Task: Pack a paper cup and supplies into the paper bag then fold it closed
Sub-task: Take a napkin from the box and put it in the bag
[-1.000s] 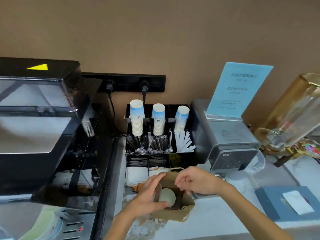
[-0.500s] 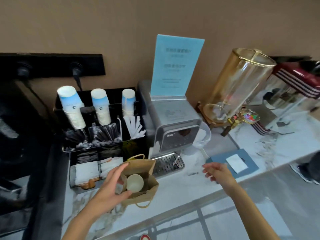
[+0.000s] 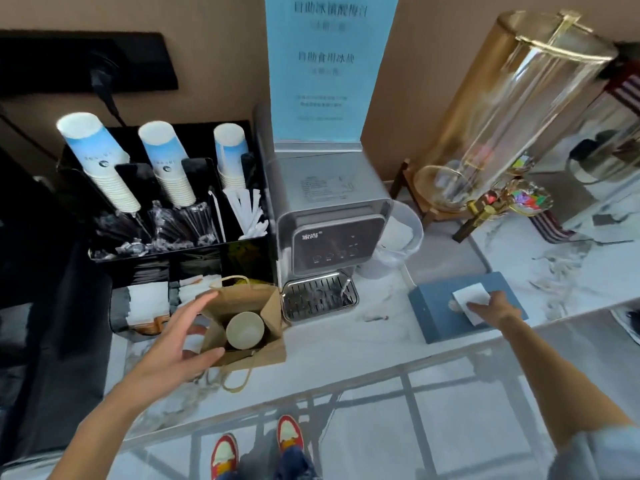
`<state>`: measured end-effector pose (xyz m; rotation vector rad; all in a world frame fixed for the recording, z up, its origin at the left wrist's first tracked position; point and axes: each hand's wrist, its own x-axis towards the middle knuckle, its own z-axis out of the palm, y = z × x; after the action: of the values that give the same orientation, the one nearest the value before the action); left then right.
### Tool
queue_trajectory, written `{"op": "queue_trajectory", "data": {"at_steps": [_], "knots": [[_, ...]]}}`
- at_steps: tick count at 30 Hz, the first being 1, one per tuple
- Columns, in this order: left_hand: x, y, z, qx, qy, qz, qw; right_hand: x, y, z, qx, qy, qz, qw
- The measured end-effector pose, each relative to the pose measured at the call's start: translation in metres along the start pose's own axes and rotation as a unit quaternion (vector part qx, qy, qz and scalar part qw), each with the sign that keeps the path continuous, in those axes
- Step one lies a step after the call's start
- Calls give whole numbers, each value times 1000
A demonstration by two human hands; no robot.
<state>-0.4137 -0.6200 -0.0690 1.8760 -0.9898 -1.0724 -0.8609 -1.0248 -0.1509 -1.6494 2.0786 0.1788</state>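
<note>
A brown paper bag (image 3: 272, 308) stands open on the marble counter, in front of a black organizer. A pale paper cup (image 3: 244, 330) sits upright inside it. My left hand (image 3: 173, 348) spans the bag's left side, thumb on the near rim and fingers at the far rim, holding it open. My right hand (image 3: 493, 309) is stretched out to the right, fingertips closed on a white tissue (image 3: 471, 293) that sticks out of a blue tissue box (image 3: 434, 315).
The black organizer (image 3: 242, 259) holds stacks of blue-and-white cups (image 3: 166, 161), wrapped stirrers, white straws and napkins (image 3: 145, 303). A silver dispenser machine (image 3: 329, 216) with a drip tray stands right of the bag. A glass-and-gold drink dispenser (image 3: 502, 116) stands at the back right.
My right hand left the bag's mouth and travelled right to the tissue box, where it now touches the tissue. My left hand stayed at the bag. The view swung right and down.
</note>
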Motion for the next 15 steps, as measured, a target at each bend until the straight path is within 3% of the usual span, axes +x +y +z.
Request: {"op": "queue_trajectory", "data": {"at_steps": [9,15], "knots": [[2,5,6,13,16,-10,1000,43,24,11,46,3,19,999],[4,5,5,0,12,-10,1000,-3,7,-8,194,-24,-5,981]]}}
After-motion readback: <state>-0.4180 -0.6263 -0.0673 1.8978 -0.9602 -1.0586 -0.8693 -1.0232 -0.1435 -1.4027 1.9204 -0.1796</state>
